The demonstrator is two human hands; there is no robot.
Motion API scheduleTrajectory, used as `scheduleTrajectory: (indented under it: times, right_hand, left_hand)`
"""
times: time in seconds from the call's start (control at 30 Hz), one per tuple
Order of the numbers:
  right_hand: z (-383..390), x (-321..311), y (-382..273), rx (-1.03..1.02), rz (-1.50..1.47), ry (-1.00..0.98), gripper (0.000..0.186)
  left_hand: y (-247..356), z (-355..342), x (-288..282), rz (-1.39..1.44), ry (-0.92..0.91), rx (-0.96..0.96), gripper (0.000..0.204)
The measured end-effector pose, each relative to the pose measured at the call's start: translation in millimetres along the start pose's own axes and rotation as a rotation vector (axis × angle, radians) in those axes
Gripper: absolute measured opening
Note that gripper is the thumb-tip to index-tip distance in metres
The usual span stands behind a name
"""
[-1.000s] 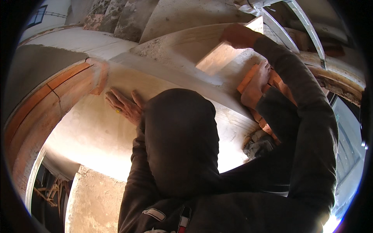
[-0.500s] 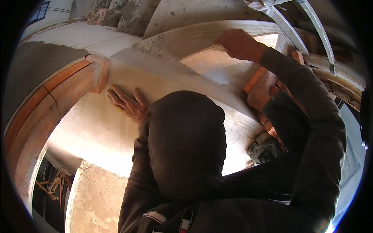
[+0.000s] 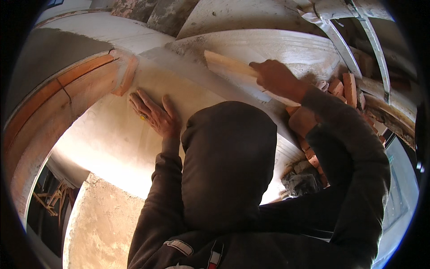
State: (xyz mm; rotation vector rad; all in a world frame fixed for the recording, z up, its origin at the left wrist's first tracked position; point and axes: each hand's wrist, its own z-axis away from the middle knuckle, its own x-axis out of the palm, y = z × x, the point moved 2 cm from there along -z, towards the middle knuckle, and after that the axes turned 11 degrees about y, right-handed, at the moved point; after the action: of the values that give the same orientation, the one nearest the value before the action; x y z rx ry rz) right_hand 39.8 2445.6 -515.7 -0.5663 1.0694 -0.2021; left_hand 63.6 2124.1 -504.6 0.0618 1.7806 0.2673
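My left hand point(image 3: 154, 115) lies flat, fingers spread and a ring on one, on a pale curved surface point(image 3: 103, 139), just right of a curved orange edging point(image 3: 63, 94). Up and to the right, my right hand point(image 3: 280, 80) grips a long pale board point(image 3: 224, 62), slanting down to the right over a grey, dusty curved surface point(image 3: 309, 49). A grey blur, possibly dust, lies beside the board. Below my right hand, a bare foot point(image 3: 298, 123) is partly hidden near stacked red bricks point(image 3: 350, 92). A dark hood fills the lower middle, hiding what lies under it.
White metal strips point(image 3: 374, 54) hang at the upper right above a weathered beam point(image 3: 394, 112). A dark crumpled bag point(image 3: 299, 184) lies by the bricks. A rough plastered block point(image 3: 96, 219) stands at the lower left beside a dark opening with wood scraps point(image 3: 53, 199). A glassy sheet point(image 3: 398, 193) is at far right.
My right hand has moved down with the board, whose angle has flipped from rising rightward to falling rightward. My left hand stays on the surface, slightly further right in the picture.
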Motion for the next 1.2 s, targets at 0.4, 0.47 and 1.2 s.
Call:
scheduleTrajectory:
  times: [0.4,0.47,1.2]
  right_hand:
    - [-105.9,21.7,-67.0,-0.200,0.246,0.453,0.015]
    - [-135.5,6.8,-67.4,-0.186,0.254,0.503,0.016]
    - [-92.3,19.1,-26.1,-0.164,0.117,0.252,0.030]
  left_hand:
    - [-0.6,0.2,2.7,0.018,0.033,0.036,0.073]
    - [3.1,-4.6,0.1,0.016,0.029,0.028,0.072]
    - [0.4,-3.8,-5.6,0.010,0.021,-0.002,0.073]
